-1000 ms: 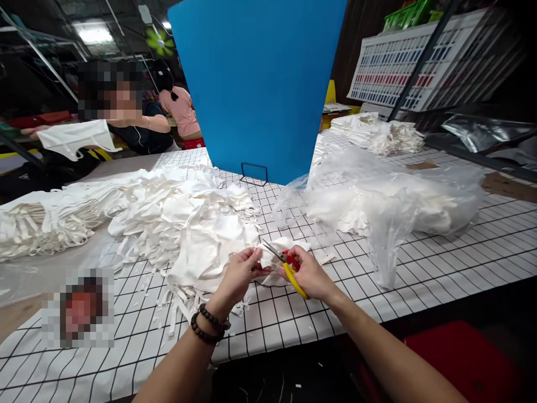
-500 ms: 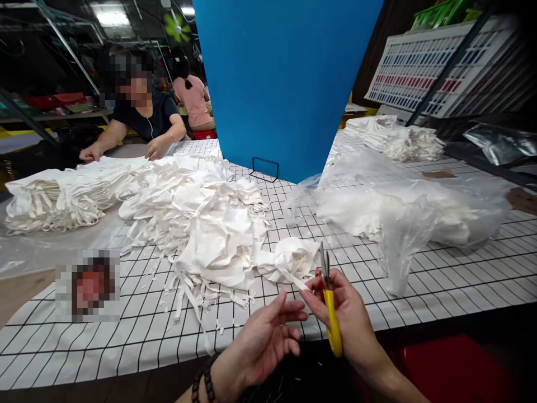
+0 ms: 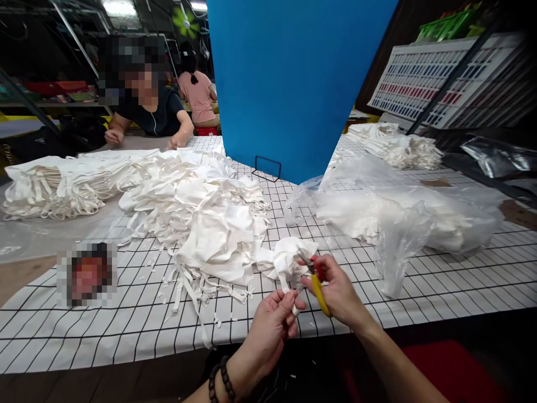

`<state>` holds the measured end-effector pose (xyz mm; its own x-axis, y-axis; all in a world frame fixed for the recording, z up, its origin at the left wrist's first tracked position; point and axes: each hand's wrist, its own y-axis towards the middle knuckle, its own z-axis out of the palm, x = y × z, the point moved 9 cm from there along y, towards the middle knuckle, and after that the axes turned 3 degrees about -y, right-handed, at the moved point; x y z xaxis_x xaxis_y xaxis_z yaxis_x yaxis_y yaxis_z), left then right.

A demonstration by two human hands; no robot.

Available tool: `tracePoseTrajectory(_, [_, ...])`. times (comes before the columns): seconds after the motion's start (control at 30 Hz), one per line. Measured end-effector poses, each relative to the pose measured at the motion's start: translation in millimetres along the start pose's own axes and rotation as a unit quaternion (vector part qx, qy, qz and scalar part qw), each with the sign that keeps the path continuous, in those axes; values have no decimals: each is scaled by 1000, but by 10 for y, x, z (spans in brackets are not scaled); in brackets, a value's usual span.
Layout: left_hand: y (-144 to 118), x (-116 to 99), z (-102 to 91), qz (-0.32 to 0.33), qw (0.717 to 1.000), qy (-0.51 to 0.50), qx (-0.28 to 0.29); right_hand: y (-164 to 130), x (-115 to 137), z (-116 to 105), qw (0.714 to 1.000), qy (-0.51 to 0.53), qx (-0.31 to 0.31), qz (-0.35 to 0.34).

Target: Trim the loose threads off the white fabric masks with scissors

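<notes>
Between the thumb and fingers of my left hand (image 3: 274, 322) is the end of a white fabric strap (image 3: 284, 281). The strap runs up to a crumpled white cloth piece (image 3: 289, 253) on the table. My right hand (image 3: 335, 288) is closed around thread snips (image 3: 318, 285) with a yellow handle, a red part and metal blades. The blades point up and left, over the cloth piece. Just left of it, a large heap of white cloth pieces with straps (image 3: 213, 224) spreads over the checked tablecloth (image 3: 138, 330).
Small white scraps lie before the heap. A clear plastic bag (image 3: 403, 218) with white cloth sits right. A blue panel (image 3: 289, 84) stands behind, near a black wire stand (image 3: 267, 168). Stacked white cloth (image 3: 54, 184) lies left, near a seated co-worker (image 3: 153, 115). A red stool (image 3: 453, 369) is below.
My left hand has closed on the strap end. The snips in my right hand have tilted left, and that hand has risen slightly. The co-worker's hands have shifted on the far side.
</notes>
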<state>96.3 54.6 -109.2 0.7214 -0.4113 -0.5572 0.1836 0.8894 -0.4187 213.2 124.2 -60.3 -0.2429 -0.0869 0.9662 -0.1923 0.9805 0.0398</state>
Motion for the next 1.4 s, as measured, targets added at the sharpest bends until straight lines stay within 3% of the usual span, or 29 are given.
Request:
tracePoseTrajectory(0.07, [-33,-60,-13,13,1000,9,-4,157,26,205,998,-35,51,-23])
tracePoseTrajectory(0.13, [-58,-126,-33,23,1000,12,-13,267,51,256,997,-60,29,-37])
tracePoseTrajectory(0.27, [-58,-240,-18,34,998,47,-14,319,161,-53,995,5,-75,-72])
tracePoseTrajectory(0.33, [-24,-274,57,43,996,82,11,268,208,-242,992,25,-86,-91])
tracePoseTrajectory(0.47, [35,-402,207,120,974,187,32,101,74,-358,998,-24,-33,-52])
tracePoseTrajectory(0.6, [-17,-583,304,220,938,270,10,-33,-198,-216,999,16,28,21])
tracePoseTrajectory(0.73, [-13,-535,403,197,949,239,60,-101,-272,-147,992,68,87,66])
tracePoseTrajectory(0.9, [83,-418,420,150,965,196,86,-243,-20,-484,992,-92,58,66])
tracePoseTrajectory(1.0, [103,-414,407,158,957,225,88,-360,191,-515,962,-255,86,44])
tracePoseTrajectory(1.1, [77,-426,413,170,941,277,98,-402,347,-494,928,-364,76,21])
tracePoseTrajectory(1.4, [-25,-500,430,211,899,372,96,-371,551,-396,907,-418,31,-48])
